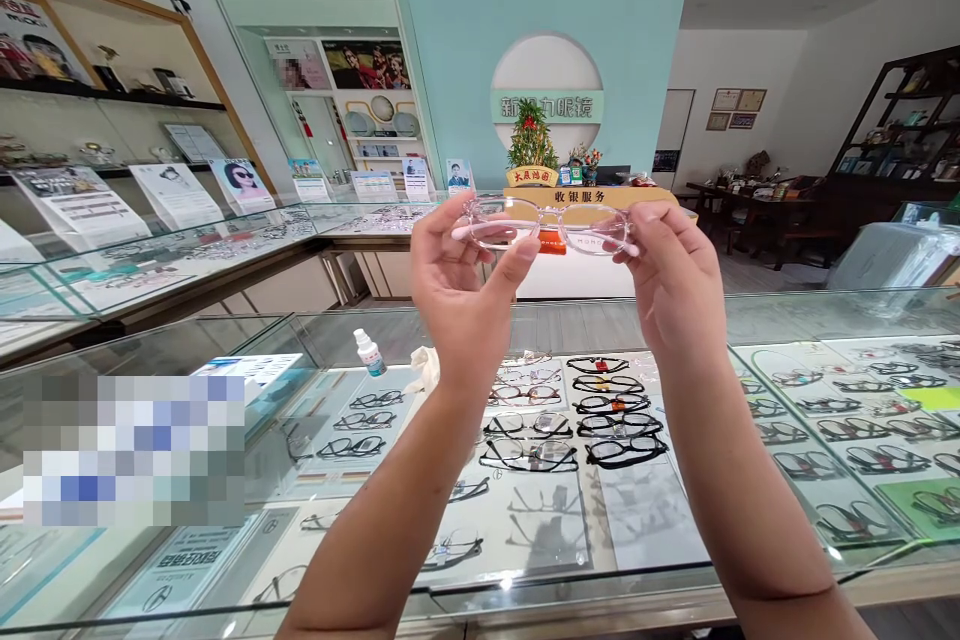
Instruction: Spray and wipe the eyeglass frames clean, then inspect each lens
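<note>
A person's two bare hands hold up one pair of clear glasses [551,214] at the middle of the view, raised above a glass counter [547,325] in an eyewear shop. The left hand [463,292] pinches one end of the frame, its thumb reaching to the lower rim of the lens and its fingers curled behind. The right hand [679,280] pinches the opposite end between thumb and fingers, near the hinge. The frame is level, with the lenses side by side; pale pink arms show behind them, though how far they are folded is hard to tell.

Below, between the forearms, a column of black glasses [616,405] lies in rows, next to more pairs with darker and brownish frames. Left of these, a small white bottle [369,353] stands just beside a crumpled white cloth [424,370]. At the right, further pairs lie in neighbouring sections, some on a green sheet [926,510].

Beyond the counter, a yellow-topped cash desk [630,198] stands before a pale blue wall [450,40] with a round white recess [547,60]. A leafy plant [531,135] sits on the desk. Picture cards [244,185] line the display on the left.
</note>
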A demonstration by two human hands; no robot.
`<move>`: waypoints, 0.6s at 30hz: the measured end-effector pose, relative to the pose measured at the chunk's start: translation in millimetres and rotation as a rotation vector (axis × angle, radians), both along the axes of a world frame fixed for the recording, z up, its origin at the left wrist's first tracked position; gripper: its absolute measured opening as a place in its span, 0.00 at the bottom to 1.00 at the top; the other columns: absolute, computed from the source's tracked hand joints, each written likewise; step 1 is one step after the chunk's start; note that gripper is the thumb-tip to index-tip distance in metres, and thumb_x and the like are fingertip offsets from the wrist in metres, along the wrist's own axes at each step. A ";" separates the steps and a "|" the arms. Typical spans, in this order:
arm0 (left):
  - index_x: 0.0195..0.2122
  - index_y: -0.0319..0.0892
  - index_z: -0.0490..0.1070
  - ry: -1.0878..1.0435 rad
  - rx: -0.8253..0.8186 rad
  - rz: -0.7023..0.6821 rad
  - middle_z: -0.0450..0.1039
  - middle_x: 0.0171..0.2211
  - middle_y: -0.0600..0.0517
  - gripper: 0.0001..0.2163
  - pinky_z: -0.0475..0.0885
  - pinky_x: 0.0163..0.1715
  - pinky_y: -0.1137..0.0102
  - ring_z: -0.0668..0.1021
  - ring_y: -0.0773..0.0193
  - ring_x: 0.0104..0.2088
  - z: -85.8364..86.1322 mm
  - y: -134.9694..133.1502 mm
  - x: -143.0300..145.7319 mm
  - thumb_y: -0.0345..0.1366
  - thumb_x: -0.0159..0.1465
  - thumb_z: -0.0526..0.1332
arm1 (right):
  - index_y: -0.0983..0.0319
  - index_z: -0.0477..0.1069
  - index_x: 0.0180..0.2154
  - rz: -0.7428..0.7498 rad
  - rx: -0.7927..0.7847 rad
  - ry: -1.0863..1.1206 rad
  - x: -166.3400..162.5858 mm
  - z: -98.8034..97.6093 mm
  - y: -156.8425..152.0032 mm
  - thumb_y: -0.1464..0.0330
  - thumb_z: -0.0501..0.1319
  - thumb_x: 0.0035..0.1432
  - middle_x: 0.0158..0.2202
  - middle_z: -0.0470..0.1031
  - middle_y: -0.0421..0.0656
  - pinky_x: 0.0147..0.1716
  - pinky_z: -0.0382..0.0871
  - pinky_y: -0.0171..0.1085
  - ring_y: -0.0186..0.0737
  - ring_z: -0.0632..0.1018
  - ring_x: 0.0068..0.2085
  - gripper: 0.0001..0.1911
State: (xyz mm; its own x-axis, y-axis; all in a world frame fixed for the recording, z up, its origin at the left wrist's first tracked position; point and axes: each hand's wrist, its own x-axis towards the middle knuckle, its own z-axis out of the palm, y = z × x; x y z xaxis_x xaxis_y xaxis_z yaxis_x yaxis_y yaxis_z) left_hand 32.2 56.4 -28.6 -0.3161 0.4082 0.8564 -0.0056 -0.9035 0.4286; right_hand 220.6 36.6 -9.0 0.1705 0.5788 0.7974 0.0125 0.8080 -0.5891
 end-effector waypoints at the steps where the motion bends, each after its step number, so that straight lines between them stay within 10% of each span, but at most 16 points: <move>1: 0.62 0.57 0.74 -0.016 -0.043 -0.067 0.82 0.53 0.49 0.31 0.81 0.52 0.57 0.85 0.53 0.54 1.4 0.4 -0.7 0.59 0.61 0.78 | 0.53 0.76 0.40 -0.009 0.020 -0.003 0.1 -0.3 0.2 0.49 0.62 0.72 0.40 0.82 0.41 0.38 0.75 0.41 0.40 0.81 0.40 0.15; 11: 0.48 0.47 0.80 -0.038 -0.572 -0.679 0.85 0.46 0.44 0.29 0.78 0.40 0.61 0.86 0.50 0.49 9.3 3.2 -2.4 0.66 0.58 0.75 | 0.45 0.84 0.50 -0.101 0.240 -0.309 -11.5 -2.8 -4.6 0.59 0.72 0.66 0.59 0.85 0.40 0.61 0.76 0.57 0.50 0.81 0.63 0.11; 18: 0.43 0.42 0.79 0.043 -0.800 -0.992 0.83 0.39 0.44 0.30 0.74 0.34 0.64 0.85 0.54 0.40 9.3 0.2 -2.0 0.64 0.56 0.77 | 0.42 0.86 0.49 -0.166 0.402 -0.368 -12.7 -1.3 -6.1 0.66 0.71 0.68 0.56 0.88 0.37 0.65 0.73 0.59 0.48 0.84 0.59 0.12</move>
State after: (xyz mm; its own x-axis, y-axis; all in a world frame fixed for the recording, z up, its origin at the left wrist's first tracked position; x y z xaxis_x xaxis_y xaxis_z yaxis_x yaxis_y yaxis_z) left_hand 30.2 56.5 -19.3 0.4415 0.8570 0.2656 -0.5000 -0.0108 0.8660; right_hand 207.9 30.6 -10.3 -0.0972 0.2067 0.9736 0.3042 0.9375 -0.1687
